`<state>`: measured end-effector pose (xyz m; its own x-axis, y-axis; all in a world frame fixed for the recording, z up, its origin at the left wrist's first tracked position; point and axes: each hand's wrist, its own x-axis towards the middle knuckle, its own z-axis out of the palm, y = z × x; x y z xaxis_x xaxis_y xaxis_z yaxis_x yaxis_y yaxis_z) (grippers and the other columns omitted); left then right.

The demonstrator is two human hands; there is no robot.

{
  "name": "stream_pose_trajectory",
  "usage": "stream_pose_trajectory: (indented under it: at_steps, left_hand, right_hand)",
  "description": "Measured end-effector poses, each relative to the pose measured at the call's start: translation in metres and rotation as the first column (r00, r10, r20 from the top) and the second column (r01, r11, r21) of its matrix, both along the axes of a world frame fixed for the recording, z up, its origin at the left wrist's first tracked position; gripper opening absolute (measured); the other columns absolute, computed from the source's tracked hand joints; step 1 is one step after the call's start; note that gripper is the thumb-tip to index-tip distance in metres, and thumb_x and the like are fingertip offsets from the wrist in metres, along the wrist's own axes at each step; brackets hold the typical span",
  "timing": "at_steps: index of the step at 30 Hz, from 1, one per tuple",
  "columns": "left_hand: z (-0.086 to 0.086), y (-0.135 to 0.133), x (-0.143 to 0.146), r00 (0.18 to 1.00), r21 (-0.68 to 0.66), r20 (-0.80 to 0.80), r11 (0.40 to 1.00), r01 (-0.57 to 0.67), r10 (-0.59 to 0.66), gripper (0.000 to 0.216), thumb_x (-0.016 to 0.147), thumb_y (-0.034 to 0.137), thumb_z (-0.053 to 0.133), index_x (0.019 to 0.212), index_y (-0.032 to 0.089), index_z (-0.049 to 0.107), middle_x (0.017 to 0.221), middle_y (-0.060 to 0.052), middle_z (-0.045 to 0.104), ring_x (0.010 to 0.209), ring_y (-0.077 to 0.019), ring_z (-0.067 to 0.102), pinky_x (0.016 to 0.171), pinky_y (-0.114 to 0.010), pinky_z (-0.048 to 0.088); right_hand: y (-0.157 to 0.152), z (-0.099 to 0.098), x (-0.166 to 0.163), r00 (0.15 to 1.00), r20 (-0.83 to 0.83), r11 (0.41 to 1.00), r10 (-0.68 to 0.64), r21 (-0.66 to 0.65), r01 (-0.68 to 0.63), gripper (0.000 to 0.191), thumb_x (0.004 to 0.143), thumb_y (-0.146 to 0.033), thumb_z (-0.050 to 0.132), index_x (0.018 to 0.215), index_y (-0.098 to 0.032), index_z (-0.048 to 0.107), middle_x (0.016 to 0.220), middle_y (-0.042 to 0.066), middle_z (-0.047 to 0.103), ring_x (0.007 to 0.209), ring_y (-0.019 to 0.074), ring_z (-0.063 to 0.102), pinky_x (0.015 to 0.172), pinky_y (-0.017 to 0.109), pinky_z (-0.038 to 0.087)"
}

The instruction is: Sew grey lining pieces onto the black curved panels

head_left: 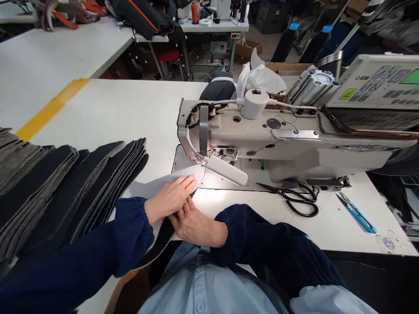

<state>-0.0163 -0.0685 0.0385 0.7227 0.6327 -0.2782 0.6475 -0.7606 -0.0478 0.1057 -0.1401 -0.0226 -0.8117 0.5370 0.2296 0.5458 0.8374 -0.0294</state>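
A grey mesh fabric piece [157, 185] lies on the white table in front of the sewing machine [278, 144], its rounded end reaching under the machine's lamp [225, 170]. My left hand [170, 196] lies flat on this piece with fingers stretched out. My right hand [196, 226] rests just below it at the table's near edge, fingers pointing left and touching the left hand; its fingertips seem to press the piece's edge over a black piece [157, 244] underneath. Both sleeves are dark blue.
A fanned stack of black and grey fabric pieces [65, 187] covers the table's left side. Black scissors [294, 198] and a blue thread snipper [356, 213] lie right of the needle. A control panel [379, 83] stands at the back right. Other worktables stand behind.
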Motion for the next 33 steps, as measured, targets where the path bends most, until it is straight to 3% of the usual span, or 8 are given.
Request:
stream_pose_trajectory:
  at_steps: [5,11,19,21,26,33]
  left_hand:
    - [0.002,-0.008,0.012,0.996,0.029,-0.055,0.998,-0.064,0.065,0.049,0.084,0.008,0.046,0.133,0.017,0.051,0.145,-0.011,0.048,0.120,-0.0232,0.052,0.079,-0.029,0.054]
    - [0.001,-0.003,0.022,0.991,0.097,-0.091,0.991,-0.088,0.097,0.044,0.088,0.008,0.041,0.131,0.013,0.051,0.137,-0.014,0.054,0.120,-0.0234,0.051,0.077,-0.027,0.053]
    - [-0.001,0.005,0.045,0.979,0.135,-0.115,0.979,-0.155,0.171,0.040,0.088,0.008,0.039,0.126,0.006,0.054,0.124,-0.021,0.059,0.111,-0.0278,0.055,0.065,-0.028,0.052]
    - [-0.002,0.007,0.040,0.984,0.135,-0.089,0.980,-0.144,0.157,0.043,0.087,0.010,0.042,0.128,0.007,0.054,0.127,-0.020,0.059,0.114,-0.0276,0.054,0.069,-0.028,0.052]
    - [-0.012,0.005,0.007,0.999,0.138,0.003,0.989,-0.049,0.049,0.059,0.080,0.002,0.042,0.138,0.011,0.049,0.140,-0.013,0.053,0.131,-0.0266,0.045,0.098,-0.035,0.048]
    - [-0.035,0.004,0.003,0.991,0.186,0.043,0.974,-0.130,0.124,0.062,0.082,-0.002,0.033,0.141,0.012,0.049,0.143,-0.013,0.050,0.136,-0.0310,0.041,0.100,-0.043,0.046]
  right_hand:
    - [-0.005,0.010,0.000,0.999,0.037,0.999,0.039,0.008,-0.039,0.040,0.096,-0.015,0.036,0.126,0.005,0.052,0.112,0.032,0.064,0.101,0.0359,0.065,0.094,0.066,0.041]
    - [-0.004,0.022,0.004,0.991,0.131,0.997,0.008,0.075,-0.018,0.043,0.097,-0.023,0.039,0.118,0.008,0.060,0.107,0.032,0.066,0.095,0.0365,0.067,0.088,0.062,0.047]
    - [-0.003,0.033,0.025,0.967,0.254,0.993,0.021,0.111,-0.051,0.036,0.089,-0.020,0.050,0.110,0.004,0.067,0.110,0.033,0.066,0.096,0.0376,0.068,0.082,0.060,0.051]
    - [-0.003,0.032,0.030,0.962,0.271,0.994,0.023,0.098,-0.052,0.040,0.088,-0.019,0.050,0.113,0.007,0.065,0.115,0.035,0.063,0.100,0.0387,0.067,0.082,0.058,0.052]
    - [-0.008,0.031,0.034,0.953,0.297,0.991,0.064,0.097,-0.097,0.043,0.087,-0.020,0.050,0.114,0.011,0.063,0.117,0.036,0.061,0.104,0.0414,0.066,0.078,0.054,0.054]
    - [-0.010,0.030,0.033,0.948,0.311,0.991,0.063,0.091,-0.096,0.042,0.087,-0.019,0.048,0.113,0.010,0.064,0.117,0.037,0.060,0.103,0.0414,0.067,0.076,0.055,0.054]
